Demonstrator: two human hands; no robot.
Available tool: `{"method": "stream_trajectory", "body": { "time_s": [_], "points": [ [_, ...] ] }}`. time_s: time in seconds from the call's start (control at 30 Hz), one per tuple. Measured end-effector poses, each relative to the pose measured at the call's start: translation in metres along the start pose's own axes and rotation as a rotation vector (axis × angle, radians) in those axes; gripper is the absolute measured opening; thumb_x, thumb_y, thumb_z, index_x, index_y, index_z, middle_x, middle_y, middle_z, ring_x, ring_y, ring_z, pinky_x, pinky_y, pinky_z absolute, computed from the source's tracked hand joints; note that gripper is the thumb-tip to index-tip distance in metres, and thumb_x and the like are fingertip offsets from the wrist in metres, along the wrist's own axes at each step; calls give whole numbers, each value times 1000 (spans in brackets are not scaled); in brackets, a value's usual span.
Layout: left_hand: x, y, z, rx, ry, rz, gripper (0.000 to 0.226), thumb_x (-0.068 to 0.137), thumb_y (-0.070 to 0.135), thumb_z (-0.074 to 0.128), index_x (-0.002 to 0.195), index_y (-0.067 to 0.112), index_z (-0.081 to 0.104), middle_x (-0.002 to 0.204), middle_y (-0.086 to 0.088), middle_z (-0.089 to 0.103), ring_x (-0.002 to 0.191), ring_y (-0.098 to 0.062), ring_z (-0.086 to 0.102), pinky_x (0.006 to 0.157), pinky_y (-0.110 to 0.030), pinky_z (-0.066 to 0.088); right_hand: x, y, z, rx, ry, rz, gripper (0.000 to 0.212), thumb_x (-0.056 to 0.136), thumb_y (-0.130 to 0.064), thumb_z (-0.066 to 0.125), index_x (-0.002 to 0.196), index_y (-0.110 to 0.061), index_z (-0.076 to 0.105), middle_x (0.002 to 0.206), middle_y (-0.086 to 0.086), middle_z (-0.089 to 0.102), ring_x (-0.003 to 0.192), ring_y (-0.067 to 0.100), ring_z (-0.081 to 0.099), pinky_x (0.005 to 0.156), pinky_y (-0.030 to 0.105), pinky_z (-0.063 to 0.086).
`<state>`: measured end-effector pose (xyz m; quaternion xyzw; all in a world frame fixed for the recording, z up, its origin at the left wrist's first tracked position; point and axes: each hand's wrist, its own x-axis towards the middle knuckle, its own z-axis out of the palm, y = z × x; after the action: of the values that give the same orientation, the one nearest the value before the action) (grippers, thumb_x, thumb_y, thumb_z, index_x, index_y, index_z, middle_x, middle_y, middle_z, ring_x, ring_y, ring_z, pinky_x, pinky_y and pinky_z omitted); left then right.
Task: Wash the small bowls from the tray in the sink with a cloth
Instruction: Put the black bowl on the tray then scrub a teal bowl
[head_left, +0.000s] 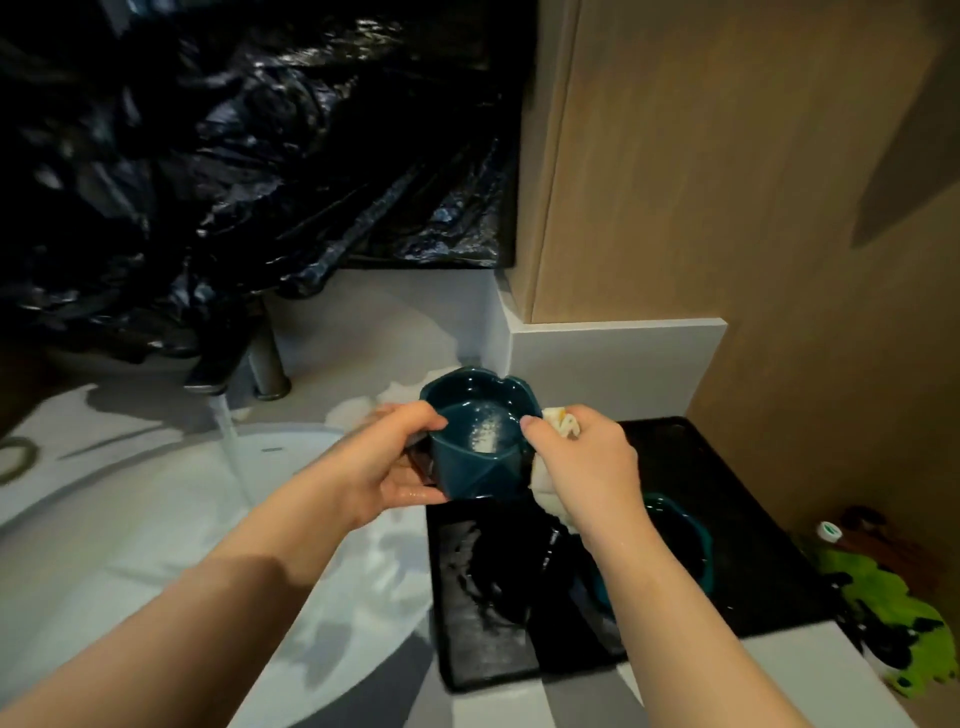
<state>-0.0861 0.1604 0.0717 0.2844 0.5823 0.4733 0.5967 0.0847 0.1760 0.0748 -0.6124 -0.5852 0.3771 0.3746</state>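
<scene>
A small dark teal bowl (475, 436) with a faceted wall is held between the sink and the tray, with water and foam inside. My left hand (387, 465) grips its left wall, thumb on the rim. My right hand (584, 460) holds a pale cloth (545, 483) against the bowl's right side, thumb over the rim. Beneath my right forearm lies the black tray (483, 613), and on it sits another teal bowl (680, 545), partly hidden by my arm.
Water runs from the tap (218, 374) into the white sink (130, 519) on the left. Black plastic sheeting (234, 156) covers the back. A wooden panel (727, 156) rises at right. A green patterned item (893, 613) and a small bottle cap (829, 531) lie beside the tray.
</scene>
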Motion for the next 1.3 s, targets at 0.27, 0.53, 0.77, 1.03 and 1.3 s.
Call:
{"method": "stream_trajectory", "body": {
  "time_s": [0.27, 0.53, 0.77, 1.03, 1.3],
  "points": [
    [-14, -19, -149, -94, 211, -60, 11, 88, 12, 56, 99, 13, 57, 100, -19, 61, 84, -31, 64, 51, -38, 58, -11, -29, 137, 144, -136, 65, 27, 82, -33, 63, 63, -18, 51, 65, 4, 56, 64, 25, 54, 60, 32, 43],
    [9, -41, -234, -182, 295, -51, 38, 86, 14, 62, 122, 9, 51, 119, -22, 56, 102, -39, 62, 59, -40, 58, -9, -27, 216, 116, -301, 175, 25, 86, -25, 60, 68, -12, 47, 63, 4, 52, 55, 18, 48, 57, 26, 38],
    [32, -60, -245, -194, 372, -75, 31, 85, 9, 64, 111, 9, 47, 106, -19, 58, 91, -36, 65, 59, -40, 59, 7, -20, 245, 116, -351, 322, 20, 82, -29, 58, 87, -12, 50, 65, 12, 53, 41, 21, 43, 41, 20, 29],
    [51, -89, -243, -365, 107, -155, 30, 87, 16, 54, 116, 5, 56, 96, -15, 67, 94, -29, 65, 75, -37, 55, 16, 0, 247, 241, -385, 321, 10, 86, -11, 45, 79, -8, 40, 42, 11, 40, 35, 20, 32, 41, 22, 22],
    [48, -104, -236, -308, 152, -159, 21, 91, 9, 51, 111, 4, 55, 97, -16, 62, 88, -27, 66, 71, -31, 54, 27, 20, 256, 189, -262, 197, 13, 88, -26, 57, 79, -19, 62, 74, 11, 60, 67, 22, 50, 64, 25, 38]
  ]
}}
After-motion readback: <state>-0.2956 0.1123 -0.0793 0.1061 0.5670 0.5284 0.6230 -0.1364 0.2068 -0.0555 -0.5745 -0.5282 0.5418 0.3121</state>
